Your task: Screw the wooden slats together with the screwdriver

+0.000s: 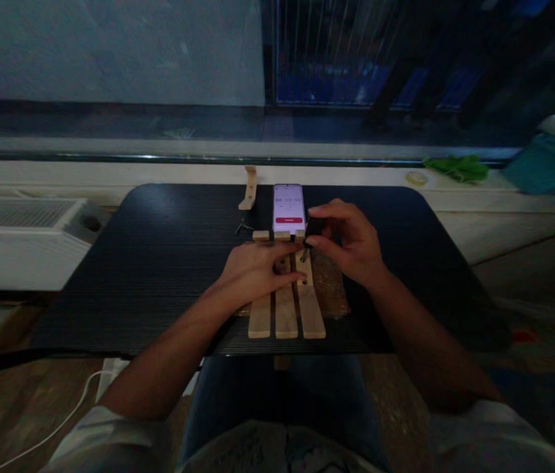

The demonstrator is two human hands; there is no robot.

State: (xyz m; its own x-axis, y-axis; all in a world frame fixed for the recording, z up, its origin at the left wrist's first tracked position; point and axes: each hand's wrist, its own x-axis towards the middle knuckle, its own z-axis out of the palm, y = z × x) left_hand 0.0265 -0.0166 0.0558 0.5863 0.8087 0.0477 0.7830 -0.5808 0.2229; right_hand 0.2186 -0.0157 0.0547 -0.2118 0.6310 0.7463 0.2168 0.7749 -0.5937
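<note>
On a black table [159,276], the curled right hand [355,244] is pinching a screwdriver [313,226], the spread left hand [252,268] bracing wooden slats [286,318], screws [244,227] lying unfitted.

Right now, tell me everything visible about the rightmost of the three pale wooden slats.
The flat, pale wooden slat on the right has a raised, block-like far end. It lies over a brown board, its near end past the board's edge and angled rightward. One dark hole shows; farther up, a thin shaft meets the slat below the dark handle in the right-hand grip. The left-hand grip reaches across, thumb apparently touching it.
</note>
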